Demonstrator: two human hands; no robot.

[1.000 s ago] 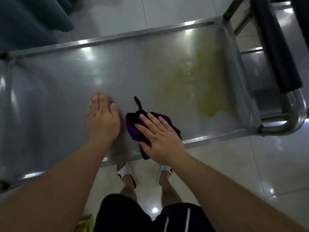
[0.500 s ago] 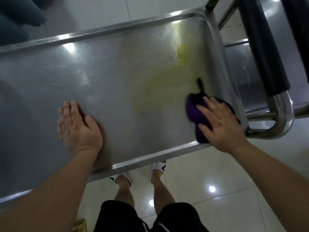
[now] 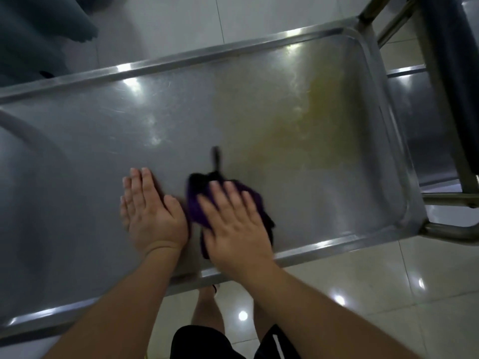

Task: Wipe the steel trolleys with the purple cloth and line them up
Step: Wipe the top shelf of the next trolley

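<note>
A steel trolley top point(image 3: 181, 130) fills the view, a shallow tray with a raised rim. A yellowish smear point(image 3: 305, 133) covers its right half. My right hand point(image 3: 233, 224) lies flat with straight fingers on a bunched purple cloth point(image 3: 197, 203) near the tray's front edge, pressing it onto the steel. A dark loop of the cloth sticks out toward the far side. My left hand point(image 3: 150, 211) rests flat on the bare steel just left of the cloth, fingers straight and together.
The trolley's handle post with a dark grip point(image 3: 445, 73) rises at the right, with a steel tube bend point(image 3: 445, 231) below it. A second steel shelf point(image 3: 414, 81) shows behind the handle. Dark blue fabric point(image 3: 39, 29) hangs at the top left. Glossy floor tiles point(image 3: 363, 288) lie below.
My right hand has slid the purple cloth from the tray's right end back left, next to my left hand. My left hand stays pressed on the steel.
</note>
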